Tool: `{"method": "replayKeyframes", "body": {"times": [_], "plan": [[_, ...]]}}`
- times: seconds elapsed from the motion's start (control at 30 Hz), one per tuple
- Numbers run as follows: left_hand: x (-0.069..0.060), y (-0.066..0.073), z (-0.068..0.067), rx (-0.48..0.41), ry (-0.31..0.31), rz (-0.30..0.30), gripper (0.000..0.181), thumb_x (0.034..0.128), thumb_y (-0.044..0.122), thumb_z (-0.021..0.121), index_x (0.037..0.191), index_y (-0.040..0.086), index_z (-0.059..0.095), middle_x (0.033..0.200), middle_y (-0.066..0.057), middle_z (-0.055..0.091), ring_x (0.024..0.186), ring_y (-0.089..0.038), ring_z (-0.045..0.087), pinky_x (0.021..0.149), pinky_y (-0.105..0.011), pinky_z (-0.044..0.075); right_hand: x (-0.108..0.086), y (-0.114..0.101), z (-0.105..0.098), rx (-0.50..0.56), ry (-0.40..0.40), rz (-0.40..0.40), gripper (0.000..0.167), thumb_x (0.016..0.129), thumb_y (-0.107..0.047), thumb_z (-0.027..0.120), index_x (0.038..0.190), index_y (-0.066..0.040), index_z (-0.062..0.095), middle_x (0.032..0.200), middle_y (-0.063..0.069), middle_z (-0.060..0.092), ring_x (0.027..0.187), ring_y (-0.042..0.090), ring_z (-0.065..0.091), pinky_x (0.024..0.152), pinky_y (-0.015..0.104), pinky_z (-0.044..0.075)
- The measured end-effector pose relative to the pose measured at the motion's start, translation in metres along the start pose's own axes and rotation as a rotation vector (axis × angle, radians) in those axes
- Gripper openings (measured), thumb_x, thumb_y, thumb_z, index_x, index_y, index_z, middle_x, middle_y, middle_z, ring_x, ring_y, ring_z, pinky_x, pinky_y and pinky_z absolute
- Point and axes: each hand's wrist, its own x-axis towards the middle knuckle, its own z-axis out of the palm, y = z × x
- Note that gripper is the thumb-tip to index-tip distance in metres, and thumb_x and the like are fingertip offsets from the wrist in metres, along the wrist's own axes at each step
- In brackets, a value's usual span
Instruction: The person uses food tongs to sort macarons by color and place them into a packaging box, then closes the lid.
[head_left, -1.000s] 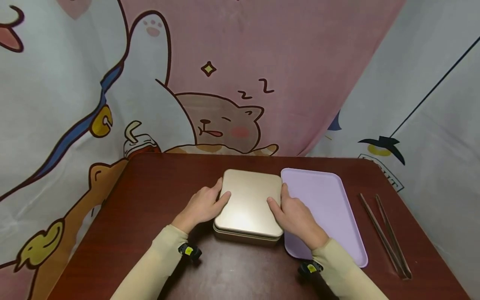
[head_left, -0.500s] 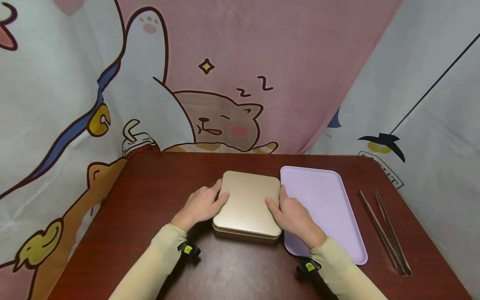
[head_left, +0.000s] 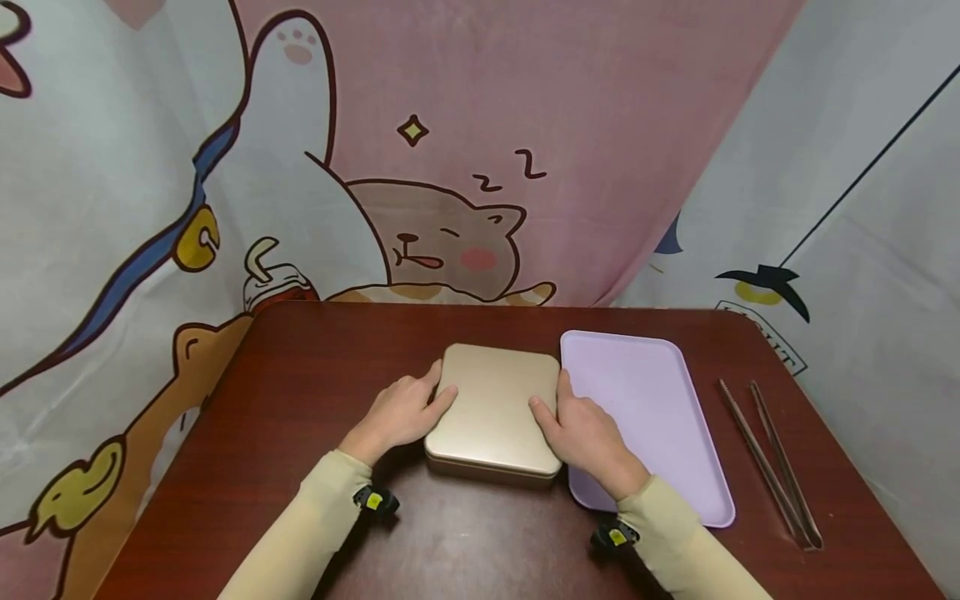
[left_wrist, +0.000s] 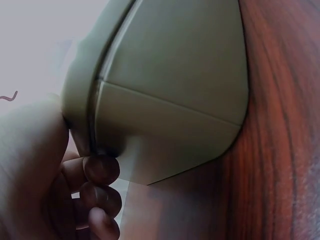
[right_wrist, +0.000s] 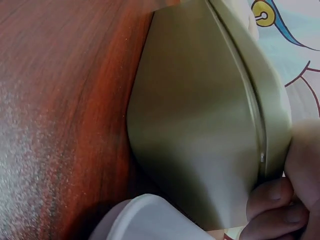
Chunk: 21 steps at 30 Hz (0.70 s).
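Observation:
A gold-coloured rectangular metal tin (head_left: 491, 472) lies on the table with its flat lid (head_left: 495, 408) on top. My left hand (head_left: 401, 408) grips the left side, thumb on the lid and fingers curled at the edge. In the left wrist view, those fingertips (left_wrist: 102, 170) touch the side near the lid's seam. On the other side my right hand (head_left: 592, 429) holds the lid's right edge the same way, thumb on top. The right wrist view shows its fingers (right_wrist: 272, 195) close under the lid's rim. What the tin contains is hidden.
A pale purple tray (head_left: 637, 375) lies close against the tin's right side, partly under my right forearm. Farther right are long metal tongs (head_left: 780, 475). The dark red-brown table (head_left: 300, 367) ends at a cartoon-printed cloth (head_left: 600, 125) behind it.
The lid sits slightly lower on the tin, and the seam at the front looks narrower. Both hands keep their hold and have shifted only a little. Tray and tongs stay put.

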Motion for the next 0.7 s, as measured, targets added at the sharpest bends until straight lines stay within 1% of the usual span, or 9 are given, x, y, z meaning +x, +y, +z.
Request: {"method": "replayKeyframes", "body": {"times": [0.2, 0.33, 0.4, 0.47, 0.53, 0.6, 0.67, 0.7], "plan": [[-0.001, -0.001, 0.002, 0.001, -0.005, -0.006, 0.074, 0.1085, 0.051, 0.044, 0.159, -0.002, 0.041, 0.123, -0.027, 0.071, 0.106, -0.037, 0.073, 0.081, -0.053, 0.059, -0.002, -0.001, 0.003, -0.004, 0.005, 0.008, 0.086, 0.108, -0.047, 0.047, 0.157, 0.018, 0.022, 0.111, 0.041, 0.069, 0.099, 0.047, 0.073, 0.077, 0.059, 0.058], [0.0, -0.001, 0.001, -0.004, -0.004, -0.008, 0.073, 0.1084, 0.05, 0.046, 0.158, -0.004, 0.041, 0.124, -0.028, 0.07, 0.107, -0.037, 0.073, 0.082, -0.053, 0.059, -0.002, 0.0, 0.004, 0.006, 0.001, 0.008, 0.087, 0.108, -0.048, 0.046, 0.158, 0.017, 0.021, 0.115, 0.041, 0.067, 0.101, 0.047, 0.072, 0.079, 0.059, 0.058], [0.0, -0.001, 0.0, 0.0, 0.0, -0.005, 0.074, 0.1079, 0.051, 0.046, 0.158, -0.004, 0.041, 0.123, -0.028, 0.071, 0.105, -0.037, 0.073, 0.079, -0.052, 0.06, -0.002, 0.001, 0.003, 0.002, -0.003, -0.002, 0.087, 0.108, -0.049, 0.046, 0.158, 0.017, 0.021, 0.117, 0.042, 0.066, 0.102, 0.048, 0.072, 0.081, 0.06, 0.058], [0.001, -0.001, -0.002, 0.003, 0.013, -0.001, 0.075, 0.107, 0.052, 0.047, 0.158, -0.003, 0.041, 0.127, -0.027, 0.07, 0.107, -0.035, 0.073, 0.079, -0.05, 0.06, -0.002, 0.001, 0.0, -0.014, 0.007, -0.014, 0.086, 0.109, -0.049, 0.045, 0.158, 0.018, 0.021, 0.116, 0.042, 0.067, 0.101, 0.048, 0.072, 0.082, 0.06, 0.057], [0.002, -0.001, -0.006, 0.007, 0.031, -0.005, 0.078, 0.1057, 0.055, 0.048, 0.16, -0.001, 0.04, 0.135, -0.027, 0.066, 0.116, -0.036, 0.07, 0.086, -0.051, 0.06, -0.001, 0.002, -0.003, -0.037, 0.038, -0.036, 0.085, 0.109, -0.048, 0.046, 0.157, 0.018, 0.023, 0.115, 0.041, 0.067, 0.1, 0.049, 0.071, 0.084, 0.06, 0.057], [0.004, 0.0, -0.009, 0.013, 0.055, -0.004, 0.083, 0.1037, 0.06, 0.048, 0.161, 0.001, 0.038, 0.146, -0.025, 0.059, 0.129, -0.037, 0.062, 0.097, -0.052, 0.057, -0.001, 0.001, -0.006, -0.062, 0.089, -0.06, 0.084, 0.108, -0.047, 0.048, 0.157, 0.017, 0.025, 0.117, 0.041, 0.065, 0.104, 0.052, 0.068, 0.087, 0.061, 0.055], [0.007, 0.002, -0.011, 0.035, 0.07, 0.007, 0.088, 0.101, 0.065, 0.048, 0.163, 0.003, 0.036, 0.158, -0.022, 0.048, 0.143, -0.038, 0.05, 0.109, -0.054, 0.049, 0.0, -0.001, -0.007, -0.083, 0.145, -0.092, 0.084, 0.107, -0.048, 0.05, 0.156, 0.016, 0.028, 0.127, 0.04, 0.06, 0.114, 0.054, 0.062, 0.091, 0.062, 0.053], [0.009, 0.004, -0.012, 0.056, 0.071, 0.017, 0.092, 0.0994, 0.068, 0.048, 0.164, 0.005, 0.034, 0.163, -0.021, 0.042, 0.148, -0.039, 0.043, 0.113, -0.055, 0.045, 0.001, -0.002, -0.006, -0.094, 0.163, -0.114, 0.084, 0.106, -0.048, 0.051, 0.156, 0.016, 0.029, 0.134, 0.041, 0.055, 0.121, 0.055, 0.057, 0.095, 0.063, 0.052]]}}
